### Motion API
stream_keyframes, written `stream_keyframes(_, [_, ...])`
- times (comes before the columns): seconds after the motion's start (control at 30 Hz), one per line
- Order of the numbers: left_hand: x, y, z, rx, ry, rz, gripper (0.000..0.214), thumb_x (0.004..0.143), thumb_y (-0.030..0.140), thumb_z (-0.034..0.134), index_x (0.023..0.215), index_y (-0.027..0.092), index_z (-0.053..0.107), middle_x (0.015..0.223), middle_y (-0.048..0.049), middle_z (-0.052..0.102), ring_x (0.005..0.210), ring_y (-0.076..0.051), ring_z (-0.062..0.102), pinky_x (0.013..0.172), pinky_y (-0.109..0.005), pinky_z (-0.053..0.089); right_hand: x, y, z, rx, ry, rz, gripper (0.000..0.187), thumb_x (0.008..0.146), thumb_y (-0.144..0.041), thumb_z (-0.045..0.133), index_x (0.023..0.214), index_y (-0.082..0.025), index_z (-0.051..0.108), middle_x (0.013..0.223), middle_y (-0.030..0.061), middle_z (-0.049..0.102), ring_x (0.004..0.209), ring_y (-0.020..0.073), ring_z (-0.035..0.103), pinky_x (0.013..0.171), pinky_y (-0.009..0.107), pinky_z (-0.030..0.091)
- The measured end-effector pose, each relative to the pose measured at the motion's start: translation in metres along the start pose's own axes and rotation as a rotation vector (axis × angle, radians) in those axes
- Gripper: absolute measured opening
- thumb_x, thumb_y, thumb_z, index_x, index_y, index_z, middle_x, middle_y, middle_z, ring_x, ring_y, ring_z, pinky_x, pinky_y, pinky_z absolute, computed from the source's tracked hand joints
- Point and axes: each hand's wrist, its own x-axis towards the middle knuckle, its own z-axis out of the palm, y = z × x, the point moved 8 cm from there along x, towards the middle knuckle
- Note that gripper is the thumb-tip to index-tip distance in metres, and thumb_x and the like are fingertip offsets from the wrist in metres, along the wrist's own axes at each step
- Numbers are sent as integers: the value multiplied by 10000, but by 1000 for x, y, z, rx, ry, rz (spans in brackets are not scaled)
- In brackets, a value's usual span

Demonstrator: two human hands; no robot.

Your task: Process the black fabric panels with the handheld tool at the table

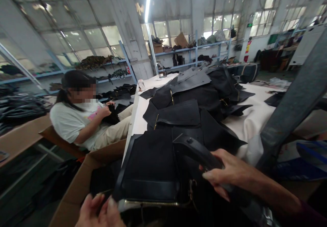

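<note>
1. Over on the left, a co-worker [81, 118] sits side-on to us, hands [105, 111] drawn close together around a small piece of black material [111, 116], held near the lap, perhaps to keep it close for fine work.
2. An open cardboard box [70, 182] stands just beside the worktop [141, 114], with dark material inside; its place looks chosen for easy reach.
3. The person's left hand [100, 213] is low, its fingers curled near the lower left corner of the black panel [150, 164]. They seem to pinch its edge, perhaps to steady it, but from here I cannot tell for sure.
4. That panel lies on the near end of the worktop, a brass zip [153, 203] running along its near edge. Behind it are heaped black pieces [191, 87], probably stacked there to leave the near end for handling.
5. The right hand [224, 172] is wrapped around a curved black tool [196, 150], fingers closed, its tip angled over the panel's right side; whether it touches, I cannot see.
6. Farther right, a grey post [293, 94] slants past the worktop.
</note>
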Motion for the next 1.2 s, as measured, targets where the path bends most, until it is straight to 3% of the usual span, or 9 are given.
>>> stream_keyframes(0.07, [-5, 15, 42, -17, -192, -80, 493, 748, 369, 647, 1211, 222, 557, 1028, -50, 610, 905, -202, 589, 939, -376, 411, -2, 6, -15, 31, 30, -14, 211, 761, -317, 621, 841, -131, 561, 489, -46, 546, 355, 74, 486, 360, 159, 376])
stream_keyframes(0.17, [-27, 25, 137, -10, -662, -255, 421, 751, 369, 628, 1104, 141, 598, 929, -75, 657, 851, -210, 615, 823, -339, 466, -6, 10, -27, 81, 39, -50, 261, 746, -366, 632, 816, -126, 558, 490, -49, 520, 351, 77, 481, 352, 169, 387])
stream_keyframes(0.23, [-39, 28, 191, 15, -895, -248, 390, 739, 306, 627, 1065, 92, 609, 902, -80, 651, 827, -200, 606, 765, -310, 456, -10, 12, -30, 96, 41, -49, 279, 741, -388, 629, 814, -128, 558, 506, -54, 503, 354, 74, 473, 355, 176, 399])
stream_keyframes(0.3, [-44, 23, 227, -15, -1003, -259, 291, 696, 239, 654, 941, 81, 655, 734, -34, 633, 698, -166, 584, 654, -271, 431, -13, 15, -30, 102, 41, -34, 279, 739, -384, 628, 832, -131, 557, 523, -57, 498, 361, 70, 469, 365, 179, 411])
stream_keyframes(0.37, [-46, 11, 245, -51, -1034, -285, 194, 657, 178, 666, 829, 89, 669, 597, 18, 569, 571, -120, 516, 560, -239, 375, -14, 17, -31, 118, 39, -32, 274, 734, -373, 625, 844, -133, 553, 524, -59, 496, 362, 68, 465, 366, 177, 415])
stream_keyframes(0.5, [-46, -16, 248, -145, -960, -398, 252, 622, 144, 691, 861, 124, 615, 642, 42, 566, 574, -89, 511, 574, -209, 374, -3, 24, -35, 130, 31, -33, 261, 725, -362, 623, 832, -135, 554, 500, -60, 500, 346, 64, 454, 347, 160, 392])
stream_keyframes(0.6, [-58, -28, 249, -267, -1021, -538, 281, 621, 158, 703, 889, 130, 622, 746, -11, 650, 663, -127, 597, 665, -245, 449, 8, 30, -37, 132, 25, -11, 250, 722, -352, 633, 826, -138, 553, 514, -56, 518, 351, 68, 469, 352, 161, 393])
stream_keyframes(0.8, [-72, -23, 256, -446, -1149, -730, 221, 661, 144, 693, 880, 112, 695, 750, -58, 717, 631, -150, 643, 651, -256, 491, 19, 28, -39, 97, 51, 51, 276, 724, -337, 638, 890, -134, 553, 486, -59, 538, 356, 69, 472, 366, 145, 370])
stream_keyframes(1.2, [-72, -13, 251, -617, -1164, -924, 220, 652, 106, 729, 871, 126, 736, 760, -65, 745, 664, -158, 675, 634, -226, 505, 48, 24, -28, 31, 51, 101, 265, 745, -326, 628, 911, -133, 556, 457, -48, 552, 359, 80, 469, 378, 157, 372])
